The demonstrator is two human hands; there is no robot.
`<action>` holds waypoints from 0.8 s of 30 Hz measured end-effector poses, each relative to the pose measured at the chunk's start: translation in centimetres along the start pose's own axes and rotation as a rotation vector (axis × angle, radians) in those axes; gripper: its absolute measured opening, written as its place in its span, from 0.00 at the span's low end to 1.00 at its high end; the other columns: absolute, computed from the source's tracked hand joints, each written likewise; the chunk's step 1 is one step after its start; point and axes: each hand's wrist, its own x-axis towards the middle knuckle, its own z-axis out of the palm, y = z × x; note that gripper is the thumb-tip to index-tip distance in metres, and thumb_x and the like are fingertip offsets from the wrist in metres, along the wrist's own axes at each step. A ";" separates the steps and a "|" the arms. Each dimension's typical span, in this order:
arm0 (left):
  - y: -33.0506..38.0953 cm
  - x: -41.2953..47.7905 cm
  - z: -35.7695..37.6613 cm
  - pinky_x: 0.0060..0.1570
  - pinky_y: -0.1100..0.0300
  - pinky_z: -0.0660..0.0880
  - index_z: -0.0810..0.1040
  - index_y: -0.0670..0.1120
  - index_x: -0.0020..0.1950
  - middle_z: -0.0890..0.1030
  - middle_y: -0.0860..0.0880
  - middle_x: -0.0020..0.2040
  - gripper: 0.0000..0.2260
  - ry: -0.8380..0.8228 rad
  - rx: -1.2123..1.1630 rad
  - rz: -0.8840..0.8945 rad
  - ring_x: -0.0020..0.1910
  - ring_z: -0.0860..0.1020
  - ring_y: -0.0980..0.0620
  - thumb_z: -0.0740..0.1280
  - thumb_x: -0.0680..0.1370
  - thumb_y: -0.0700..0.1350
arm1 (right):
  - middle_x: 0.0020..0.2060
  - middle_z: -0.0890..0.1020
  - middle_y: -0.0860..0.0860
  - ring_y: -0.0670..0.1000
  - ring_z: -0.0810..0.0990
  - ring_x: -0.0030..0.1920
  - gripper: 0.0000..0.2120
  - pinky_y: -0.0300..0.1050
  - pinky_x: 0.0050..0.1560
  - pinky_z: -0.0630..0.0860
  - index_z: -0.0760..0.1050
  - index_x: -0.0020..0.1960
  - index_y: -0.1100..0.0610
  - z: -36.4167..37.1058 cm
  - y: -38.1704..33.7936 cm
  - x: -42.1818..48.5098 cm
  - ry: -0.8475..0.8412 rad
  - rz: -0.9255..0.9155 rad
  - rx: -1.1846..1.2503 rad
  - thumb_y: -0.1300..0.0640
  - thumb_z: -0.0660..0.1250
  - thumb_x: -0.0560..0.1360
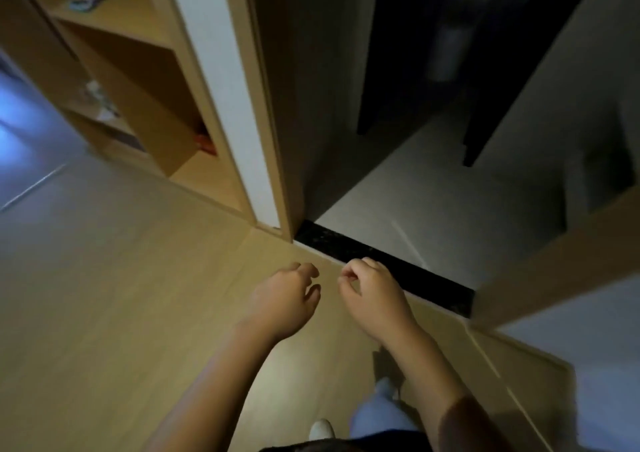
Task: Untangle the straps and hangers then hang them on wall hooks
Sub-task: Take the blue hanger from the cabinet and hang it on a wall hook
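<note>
My left hand and my right hand hover side by side over the wooden floor, just before a dark doorway. The fingers of both hang loosely curled and hold nothing. No straps, hangers or wall hooks show in the head view. The room beyond the doorway is too dark to make out what hangs inside.
A black threshold strip crosses the doorway ahead. A wooden shelf unit with small items stands at the left, beside a white door frame. A wooden door edge stands at the right. My foot shows at the bottom.
</note>
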 end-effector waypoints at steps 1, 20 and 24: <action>-1.0 0.2 -0.3 0.49 0.59 0.72 0.71 0.50 0.63 0.77 0.51 0.57 0.14 0.017 -0.018 -0.038 0.55 0.76 0.51 0.58 0.79 0.50 | 0.53 0.74 0.49 0.46 0.71 0.51 0.10 0.42 0.50 0.72 0.74 0.55 0.56 0.5 -0.6 1.1 -0.027 -0.016 -0.001 0.54 0.58 0.78; -13.5 17.8 -10.2 0.50 0.56 0.74 0.73 0.48 0.61 0.79 0.50 0.55 0.13 0.247 -0.173 -0.514 0.53 0.78 0.49 0.60 0.78 0.50 | 0.59 0.73 0.51 0.48 0.70 0.59 0.14 0.44 0.60 0.72 0.70 0.62 0.56 4.6 -10.2 30.3 -0.403 -0.385 -0.155 0.54 0.56 0.79; -15.8 19.8 -11.2 0.49 0.60 0.69 0.74 0.45 0.61 0.80 0.47 0.55 0.13 0.303 -0.243 -0.588 0.53 0.77 0.48 0.60 0.78 0.47 | 0.58 0.74 0.51 0.48 0.70 0.59 0.14 0.46 0.60 0.72 0.71 0.62 0.56 6.4 -12.2 34.4 -0.442 -0.447 -0.169 0.54 0.57 0.79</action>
